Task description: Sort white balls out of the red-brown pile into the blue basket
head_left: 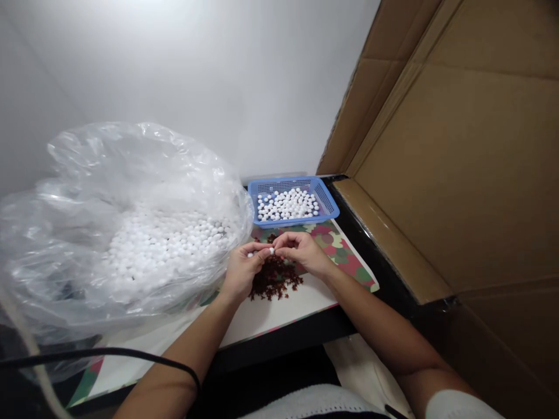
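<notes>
Head view: our left hand [241, 271] and right hand [304, 252] pinch one white bead [271, 251] between them, just above the red pieces [276, 280].

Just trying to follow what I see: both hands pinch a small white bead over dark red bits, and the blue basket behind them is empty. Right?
Not quite. The head view shows the blue basket holds many white beads. The rest stands: left hand and right hand pinch a small white bead over the dark red bits.
</notes>
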{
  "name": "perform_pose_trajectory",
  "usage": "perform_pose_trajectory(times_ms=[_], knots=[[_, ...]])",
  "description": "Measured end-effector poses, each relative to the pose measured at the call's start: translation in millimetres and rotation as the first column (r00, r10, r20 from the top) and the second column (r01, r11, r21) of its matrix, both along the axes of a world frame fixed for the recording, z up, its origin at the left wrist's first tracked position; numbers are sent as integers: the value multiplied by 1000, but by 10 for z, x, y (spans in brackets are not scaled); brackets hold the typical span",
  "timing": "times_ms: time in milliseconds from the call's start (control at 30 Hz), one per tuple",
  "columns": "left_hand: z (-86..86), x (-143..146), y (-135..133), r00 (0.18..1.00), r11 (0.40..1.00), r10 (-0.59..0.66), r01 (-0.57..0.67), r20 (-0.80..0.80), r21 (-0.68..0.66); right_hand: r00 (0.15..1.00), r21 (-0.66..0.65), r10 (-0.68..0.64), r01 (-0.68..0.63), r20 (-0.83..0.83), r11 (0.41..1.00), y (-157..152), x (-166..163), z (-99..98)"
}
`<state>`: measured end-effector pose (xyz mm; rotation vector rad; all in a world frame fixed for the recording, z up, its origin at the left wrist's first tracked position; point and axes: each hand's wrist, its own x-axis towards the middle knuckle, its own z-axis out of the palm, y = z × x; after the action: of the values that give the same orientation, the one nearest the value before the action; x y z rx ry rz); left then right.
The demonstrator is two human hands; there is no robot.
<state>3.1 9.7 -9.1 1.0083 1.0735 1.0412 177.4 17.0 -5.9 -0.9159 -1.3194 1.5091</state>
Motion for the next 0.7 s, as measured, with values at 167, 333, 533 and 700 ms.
perform_pose_trajectory(times_ms=[167, 333, 533, 700], knots=[[5, -7, -2, 999, 1000, 21, -21, -27, 14, 997, 66, -68, 66, 29, 996, -7, -37, -4], [39, -18, -18, 993, 998, 21, -13, -120, 64, 996, 94, -76, 71, 53, 993, 18, -32, -7], [65, -2, -9, 996, 998, 14, -8, -92, 61, 991, 127, -8, -9, 131, 992, -25, -36, 28], [117, 6, 10, 997, 999, 13, -10, 82, -40, 937, 293, -141, 44, 319, 955, 163, 87, 248]])
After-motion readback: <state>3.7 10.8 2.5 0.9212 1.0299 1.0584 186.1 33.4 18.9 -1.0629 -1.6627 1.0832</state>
